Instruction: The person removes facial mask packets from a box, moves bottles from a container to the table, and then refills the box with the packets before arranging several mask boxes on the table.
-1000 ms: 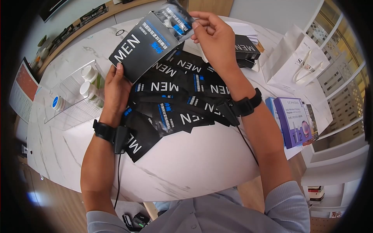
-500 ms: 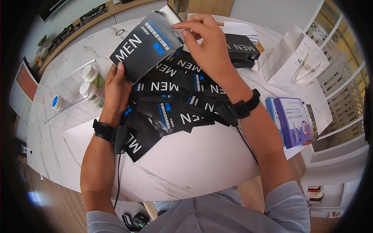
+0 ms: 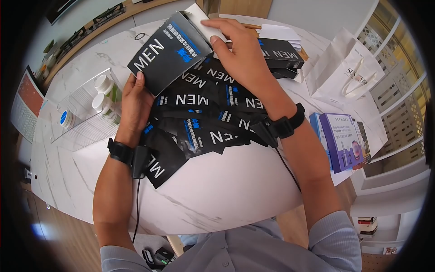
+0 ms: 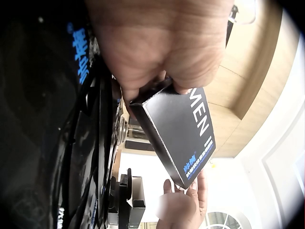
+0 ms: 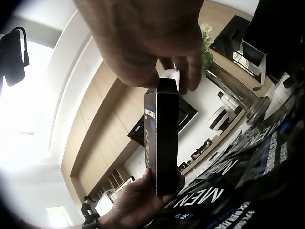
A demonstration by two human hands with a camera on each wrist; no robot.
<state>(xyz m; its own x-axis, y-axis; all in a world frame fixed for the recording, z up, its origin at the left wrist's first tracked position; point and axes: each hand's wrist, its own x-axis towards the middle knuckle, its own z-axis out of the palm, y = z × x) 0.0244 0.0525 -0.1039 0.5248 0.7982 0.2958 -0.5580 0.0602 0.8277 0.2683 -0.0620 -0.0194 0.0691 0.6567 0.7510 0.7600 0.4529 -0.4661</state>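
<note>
A black cardboard box (image 3: 170, 54) marked MEN is held up at a tilt over the pile. My left hand (image 3: 136, 102) grips its lower corner, thumb on the printed face. At the upper, open end, my right hand (image 3: 242, 52) has its thumb and fingers about the white inside of the flap (image 3: 201, 22). That flap (image 5: 170, 74) shows between the fingers in the right wrist view. Beneath lie several black MEN sachets (image 3: 192, 100), overlapping on the marble table. The inside of the box is hidden.
More black MEN boxes (image 3: 283, 54) lie behind my right hand. A white paper bag (image 3: 337, 68) and a purple Sephora box (image 3: 342, 140) stand at right. On the left, a clear rack (image 3: 86, 122) stands with white-capped bottles (image 3: 102, 104).
The sachet that my right hand held at the box's mouth has gone down inside, out of sight. My right hand moved left to the flap; my left hand kept its hold.
</note>
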